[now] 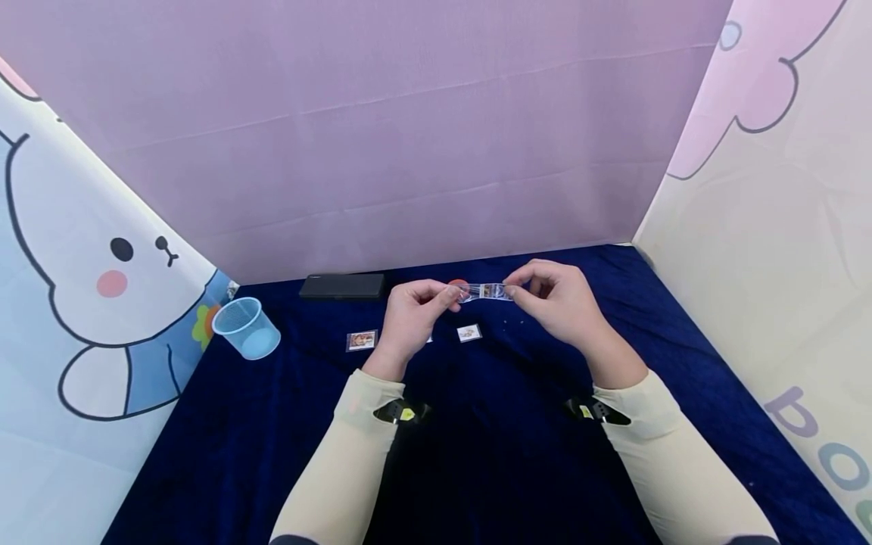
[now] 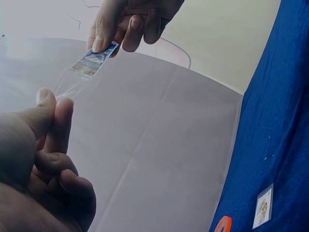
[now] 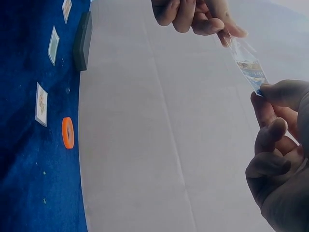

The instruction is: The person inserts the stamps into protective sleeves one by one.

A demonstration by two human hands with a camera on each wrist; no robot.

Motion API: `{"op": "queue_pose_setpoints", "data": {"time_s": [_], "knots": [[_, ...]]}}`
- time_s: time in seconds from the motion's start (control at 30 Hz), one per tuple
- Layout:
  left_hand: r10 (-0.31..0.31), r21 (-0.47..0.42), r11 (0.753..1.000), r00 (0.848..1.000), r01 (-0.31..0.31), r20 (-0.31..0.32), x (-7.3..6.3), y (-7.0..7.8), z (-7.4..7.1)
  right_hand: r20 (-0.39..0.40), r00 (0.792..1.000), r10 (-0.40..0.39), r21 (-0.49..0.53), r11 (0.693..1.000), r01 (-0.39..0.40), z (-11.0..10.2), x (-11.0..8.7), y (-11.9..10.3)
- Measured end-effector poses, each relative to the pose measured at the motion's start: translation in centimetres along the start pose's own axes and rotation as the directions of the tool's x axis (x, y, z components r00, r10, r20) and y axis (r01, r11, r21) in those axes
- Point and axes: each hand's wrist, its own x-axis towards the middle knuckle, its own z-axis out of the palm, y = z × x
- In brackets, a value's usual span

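In the head view, a clear plastic sleeve (image 1: 492, 291) holding a small stamp-like picture (image 2: 91, 63) is stretched between my hands above the table. My left hand (image 1: 414, 312) pinches its clear end between thumb and forefinger. With thumb and forefinger, my right hand (image 1: 557, 300) pinches the other end, by the picture. The left wrist view shows the other fingers of both hands curled. Below the hands lie a small sleeved picture (image 1: 469, 333) and an orange ring-shaped thing (image 3: 68, 133). Another sleeved picture (image 3: 53, 45) is mostly hidden behind my left hand in the head view.
Left of my left hand lies another sleeved picture (image 1: 362, 341). A dark flat case (image 1: 343, 286) lies near the back wall, and a light-blue plastic cup (image 1: 247, 328) is at the left. Tiny specks dot the blue cloth (image 1: 518, 409). Fabric walls enclose the table's back and sides.
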Motion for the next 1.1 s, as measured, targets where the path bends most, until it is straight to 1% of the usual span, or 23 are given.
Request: {"op": "queue_pose_setpoints", "data": {"time_s": [0.13, 0.37, 0.67, 0.93, 1.1], "knots": [[-0.004, 0.000, 1.000, 1.000, 0.004, -0.009, -0.08, -0.03, -0.05, 0.011, 1.000, 0.005, 0.003, 1.000, -0.005, -0.06, -0.02, 0.39], [0.000, -0.017, 1.000, 1.000, 0.000, -0.006, 0.04, -0.15, 0.06, 0.021, 1.000, -0.003, 0.014, 1.000, 0.003, -0.26, 0.05, 0.19], [-0.021, -0.022, 1.000, 1.000, 0.021, -0.017, -0.01, 0.07, 0.21, 0.031, 0.999, -0.008, 0.027, 1.000, 0.008, -0.30, 0.00, 0.11], [-0.028, 0.006, 1.000, 0.999, 0.028, -0.038, -0.09, 0.03, 0.29, 0.040, 0.999, -0.008, 0.038, 0.999, 0.007, -0.31, -0.01, 0.13], [-0.027, -0.005, 1.000, 0.999, 0.027, -0.040, -0.11, 0.03, 0.44, 0.042, 0.999, -0.002, 0.043, 0.999, 0.000, -0.32, -0.01, 0.24]]}}
